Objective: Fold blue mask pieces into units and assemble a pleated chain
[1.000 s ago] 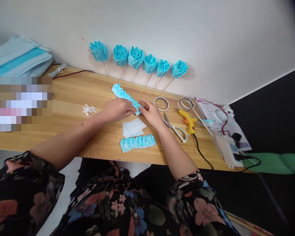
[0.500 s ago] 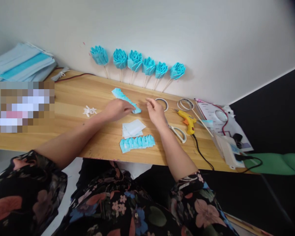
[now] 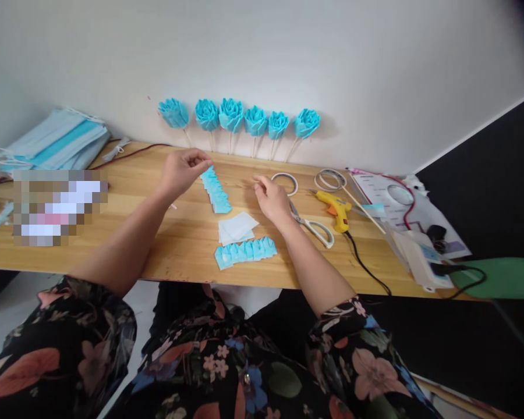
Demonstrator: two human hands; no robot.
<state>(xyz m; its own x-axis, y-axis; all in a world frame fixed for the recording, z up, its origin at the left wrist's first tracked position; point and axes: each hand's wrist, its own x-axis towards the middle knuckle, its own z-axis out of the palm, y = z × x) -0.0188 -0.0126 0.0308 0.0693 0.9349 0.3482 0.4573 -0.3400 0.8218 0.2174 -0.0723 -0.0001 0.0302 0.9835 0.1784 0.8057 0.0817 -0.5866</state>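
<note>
A pleated light-blue strip (image 3: 216,191) runs slanting over the wooden table. My left hand (image 3: 186,170) has its fingertips pinched at the strip's far end. To the right, my right hand (image 3: 271,199) hovers with loosely curled fingers and nothing visible in it, near a roll of tape (image 3: 285,184). Between the hands and the table's front edge lie white sheets (image 3: 238,227) and a second pleated blue strip (image 3: 245,252). Scissors (image 3: 317,230) are partly hidden by my right hand.
Several blue flowers on sticks (image 3: 231,115) lean against the wall. A yellow glue gun (image 3: 339,209), another tape roll (image 3: 329,180) and a power strip (image 3: 428,265) are on the right. Face masks (image 3: 56,139) are stacked on the left.
My left hand has moved left and away from me, to the strip's far end. The strip has turned to point more toward me. My right hand has barely moved.
</note>
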